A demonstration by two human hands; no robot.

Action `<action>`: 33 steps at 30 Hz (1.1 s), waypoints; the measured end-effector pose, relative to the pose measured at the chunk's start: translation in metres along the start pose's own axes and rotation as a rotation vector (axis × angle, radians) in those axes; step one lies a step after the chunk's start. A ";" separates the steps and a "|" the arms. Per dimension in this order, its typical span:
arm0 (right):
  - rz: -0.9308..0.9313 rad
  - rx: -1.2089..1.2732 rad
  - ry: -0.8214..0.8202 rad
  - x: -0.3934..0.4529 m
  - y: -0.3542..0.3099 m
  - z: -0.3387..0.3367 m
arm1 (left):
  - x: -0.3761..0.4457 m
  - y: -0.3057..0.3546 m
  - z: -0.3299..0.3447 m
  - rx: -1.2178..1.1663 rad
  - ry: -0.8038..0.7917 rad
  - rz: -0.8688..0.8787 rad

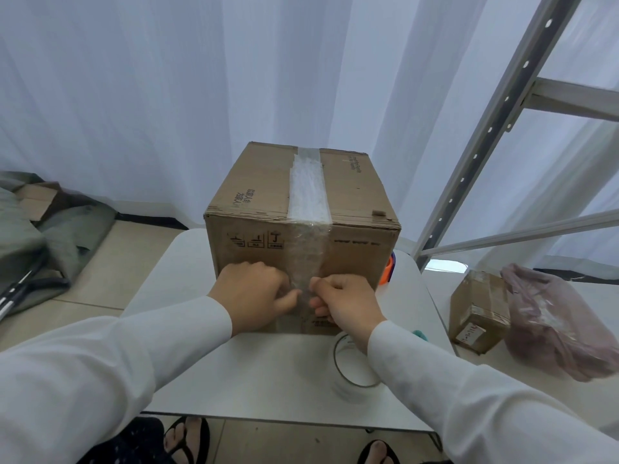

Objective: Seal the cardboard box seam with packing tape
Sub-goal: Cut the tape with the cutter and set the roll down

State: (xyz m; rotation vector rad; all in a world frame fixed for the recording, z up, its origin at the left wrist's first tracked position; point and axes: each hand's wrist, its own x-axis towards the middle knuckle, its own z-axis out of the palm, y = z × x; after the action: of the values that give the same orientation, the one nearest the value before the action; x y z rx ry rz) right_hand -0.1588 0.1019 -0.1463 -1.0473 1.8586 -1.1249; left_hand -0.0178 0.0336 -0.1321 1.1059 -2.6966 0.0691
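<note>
White curtains (167, 95) fill the background, with a grey metal shelving frame (502, 112) rising on the right and a heap of grey-green cloth (40, 236) on the floor to the left. Nearer in, a white surface (268, 380) carries the cardboard box (254, 192), which stands upright in the middle of it, directly ahead of the person.

A wide strip of clear packing tape (308, 192) already runs along the top seam from the far edge to the near edge, then folds over and continues down the near face. It looks wrinkled and cloudy, so it may not be fully smoothed. By my reading, the top seam is covered and the job is near its end: what is left is to press the tail flat on the near face and perhaps rub out the creases.

Off the surface to the right sit a smaller taped carton (479, 313) and a pinkish plastic bag (552, 323). A roll of clear tape (351, 370) lies flat on the surface just in front of the box, partly under the right sleeve. Something orange (388, 269) peeks out beside the box's right lower corner; I cannot tell what it is.

Both hands are against the near face, low down, on either side of the tape tail. The left hand (254, 293) is curled, fingertips pressing at the strip's left edge. The right hand (345, 303) is also curled, its fingers closed at the right edge, seemingly nipping or pressing the tape.
</note>
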 end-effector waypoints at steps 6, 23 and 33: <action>-0.091 -0.206 0.031 -0.002 0.001 0.000 | 0.001 0.007 0.004 -0.689 -0.181 -0.338; 0.138 -0.432 -0.351 0.005 0.023 -0.041 | 0.003 0.037 0.000 -1.523 -0.314 -0.886; 0.491 -1.125 -0.034 0.050 0.103 -0.109 | 0.005 0.037 0.015 -1.536 -0.310 -0.903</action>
State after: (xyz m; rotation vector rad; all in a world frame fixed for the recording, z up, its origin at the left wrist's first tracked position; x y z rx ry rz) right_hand -0.3028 0.1237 -0.2090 -1.0153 2.5479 0.3159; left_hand -0.0500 0.0546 -0.1444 1.4522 -1.2565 -1.9331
